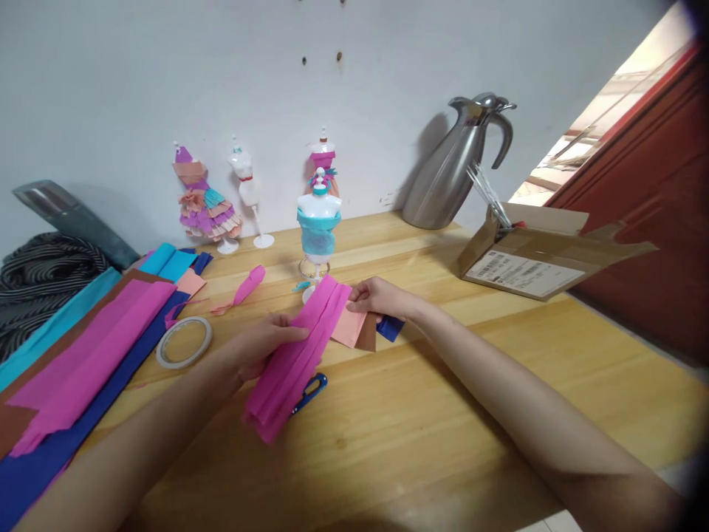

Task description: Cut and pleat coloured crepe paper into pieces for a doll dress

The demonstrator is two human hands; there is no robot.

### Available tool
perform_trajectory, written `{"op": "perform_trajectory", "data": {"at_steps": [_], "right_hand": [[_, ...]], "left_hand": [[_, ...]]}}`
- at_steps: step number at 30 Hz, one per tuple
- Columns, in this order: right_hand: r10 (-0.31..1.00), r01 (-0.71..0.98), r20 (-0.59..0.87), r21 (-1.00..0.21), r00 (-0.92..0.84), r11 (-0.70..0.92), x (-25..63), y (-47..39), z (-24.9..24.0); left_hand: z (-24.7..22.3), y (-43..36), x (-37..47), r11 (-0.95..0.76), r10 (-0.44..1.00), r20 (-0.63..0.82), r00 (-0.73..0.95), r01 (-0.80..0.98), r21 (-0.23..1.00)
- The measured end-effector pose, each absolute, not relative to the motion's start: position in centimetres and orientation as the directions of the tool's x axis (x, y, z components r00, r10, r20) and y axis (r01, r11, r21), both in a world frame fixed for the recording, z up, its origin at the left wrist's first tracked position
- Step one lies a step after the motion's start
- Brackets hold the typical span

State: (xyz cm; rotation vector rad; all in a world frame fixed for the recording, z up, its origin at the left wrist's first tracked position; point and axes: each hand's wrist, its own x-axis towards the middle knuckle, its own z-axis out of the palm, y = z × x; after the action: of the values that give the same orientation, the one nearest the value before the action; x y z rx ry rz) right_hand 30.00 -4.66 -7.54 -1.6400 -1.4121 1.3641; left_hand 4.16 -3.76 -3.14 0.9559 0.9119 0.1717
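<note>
A folded strip of pink crepe paper (293,362) slants above the table, gripped at its left edge by my left hand (266,341). My right hand (377,297) has its fingers pinched at the strip's upper right end. Behind the strip lie peach (348,329), brown and dark blue (390,328) paper pieces. A blue-handled cutter (311,391) is partly covered by the strip's lower part. Just beyond my hands stands a small white dress form (320,222) wrapped in turquoise paper, its base partly hidden.
Coloured paper sheets (100,340) and a tape roll (184,343) lie left. Dressed and bare mini dress forms (204,196) stand along the wall. A steel jug (451,166) and an open cardboard box (532,255) stand right. A pink scrap (249,284) lies mid-table.
</note>
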Motion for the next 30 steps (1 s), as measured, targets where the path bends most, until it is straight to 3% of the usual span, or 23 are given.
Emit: {"op": "perform_trajectory", "data": {"at_steps": [6, 12, 18, 24, 30], "right_hand": [[0.953, 0.349, -0.267, -0.915, -0.146, -0.203, 30.3, -4.8, -7.0], [0.979, 0.267, -0.194, -0.948, -0.062, -0.171, 29.4, -5.7, -5.4], [0.979, 0.183, -0.189, -0.968, -0.076, -0.172, 27.7, -6.4, -4.6], [0.954, 0.125, -0.209, -0.975, -0.217, -0.185, 27.4, -6.6, -4.4], [0.947, 0.109, -0.204, -0.977, -0.248, -0.182, 27.4, -6.8, -4.1]], "left_hand": [[-3.9, -4.4, 2.8, 0.599, 0.540, -0.594, 0.597, 0.223, 0.769], [-5.2, -5.5, 3.3, 0.647, 0.476, -0.552, 0.684, 0.152, 0.747], [-5.4, -5.3, 3.5, 0.551, 0.445, -0.494, 0.747, 0.206, 0.809], [-4.8, -5.0, 3.7, 0.375, 0.435, -0.475, 0.765, 0.326, 0.868], [-5.3, -5.2, 3.7, 0.412, 0.456, -0.488, 0.745, 0.309, 0.857]]}}
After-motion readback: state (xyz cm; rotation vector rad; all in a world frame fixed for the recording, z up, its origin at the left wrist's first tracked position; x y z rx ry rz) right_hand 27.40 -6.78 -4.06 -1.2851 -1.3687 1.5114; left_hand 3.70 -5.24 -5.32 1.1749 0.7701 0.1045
